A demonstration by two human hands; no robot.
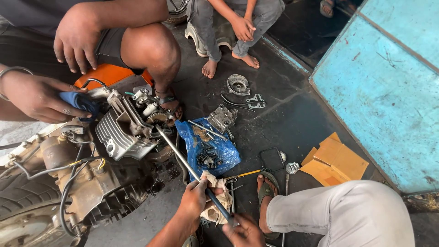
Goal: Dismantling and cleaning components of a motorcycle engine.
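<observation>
Head cam: both hands [194, 196] [244, 231] on long wrench [192, 171] at engine [123, 130].

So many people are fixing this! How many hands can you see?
6. The wearer's left hand and right hand grip the long bar at bottom; two upper left, one on a knee, one holding blue cloth; two clasped at top. More may be hidden.

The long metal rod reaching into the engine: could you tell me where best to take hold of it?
Grip the long metal rod on its bare shaft, from above. Its far tip is buried at the engine; the left hand and right hand already fill the near end.
</observation>
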